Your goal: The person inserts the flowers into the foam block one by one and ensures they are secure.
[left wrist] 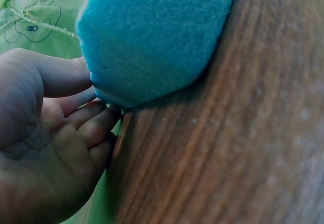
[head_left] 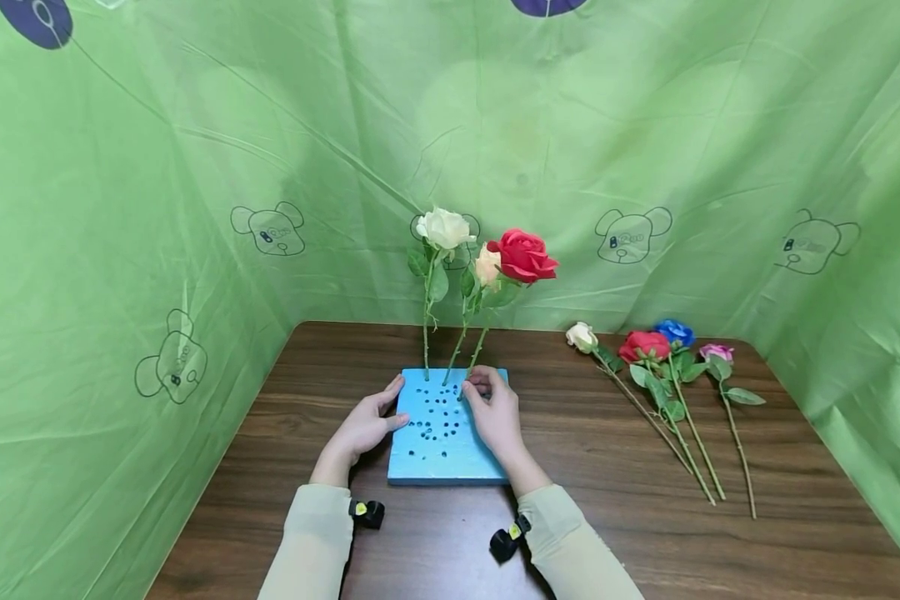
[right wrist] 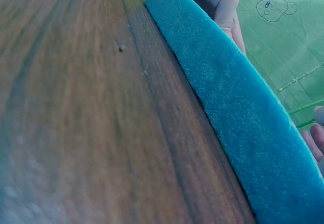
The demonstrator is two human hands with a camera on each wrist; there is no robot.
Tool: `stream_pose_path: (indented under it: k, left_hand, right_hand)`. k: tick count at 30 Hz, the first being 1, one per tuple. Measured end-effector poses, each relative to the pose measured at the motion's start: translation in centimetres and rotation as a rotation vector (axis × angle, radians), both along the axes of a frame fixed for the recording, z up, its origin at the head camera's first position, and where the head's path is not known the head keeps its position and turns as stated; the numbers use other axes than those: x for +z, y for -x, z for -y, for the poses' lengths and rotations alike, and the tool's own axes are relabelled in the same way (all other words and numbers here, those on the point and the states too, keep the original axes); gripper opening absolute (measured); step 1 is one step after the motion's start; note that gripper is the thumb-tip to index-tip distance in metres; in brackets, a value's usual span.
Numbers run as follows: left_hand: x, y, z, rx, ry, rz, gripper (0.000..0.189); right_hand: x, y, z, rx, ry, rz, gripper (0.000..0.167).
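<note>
A blue foam board (head_left: 442, 468) dotted with small holes lies on the wooden table. My left hand (head_left: 363, 427) holds its left edge, thumb over the top and fingers along the side, as the left wrist view shows of the hand (left wrist: 50, 118) and the board's edge (left wrist: 152, 47). With thumb and fingers, my right hand (head_left: 497, 417) pinches the lower stem of a red rose (head_left: 527, 257), whose stem end stands at the board. Behind the hands, a white rose (head_left: 444, 228) and a peach rose (head_left: 487, 268) stand in the board's far part, the peach one partly behind the red bloom.
On the right of the table (head_left: 570, 467) lie a cream rose (head_left: 582, 337), another red rose (head_left: 645, 345), a blue rose (head_left: 675, 332) and a pink rose (head_left: 717, 352), stems toward me. Green cloth (head_left: 360, 150) hangs around the table's back and sides.
</note>
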State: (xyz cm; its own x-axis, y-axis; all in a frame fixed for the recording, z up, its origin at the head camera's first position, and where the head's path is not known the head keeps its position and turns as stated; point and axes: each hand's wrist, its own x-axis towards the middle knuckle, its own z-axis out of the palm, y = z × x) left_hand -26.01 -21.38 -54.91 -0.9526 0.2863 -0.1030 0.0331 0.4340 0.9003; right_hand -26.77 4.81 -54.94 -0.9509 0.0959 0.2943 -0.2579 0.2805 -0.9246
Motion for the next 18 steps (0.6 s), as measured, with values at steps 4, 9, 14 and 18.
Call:
stream_pose_path:
  k: [4, 9, 14, 18]
  left_hand:
    - [-0.03, 0.08, 0.01, 0.003, 0.0, 0.003, 0.074]
    - [-0.03, 0.13, -0.01, 0.007, 0.003, 0.011, 0.075]
    - [0.05, 0.05, 0.01, 0.005, -0.001, 0.015, 0.075]
    - [0.04, -0.01, 0.05, 0.0, -0.005, 0.005, 0.075]
  right_hand:
    - [-0.08, 0.04, -0.02, 0.006, 0.008, 0.005, 0.024]
    - [-0.15, 0.11, 0.02, 0.011, 0.009, 0.007, 0.025]
    - [-0.17, 0.05, -0.02, 0.013, 0.002, 0.008, 0.025]
    - [-0.13, -0.01, -0.04, 0.015, -0.001, 0.007, 0.024]
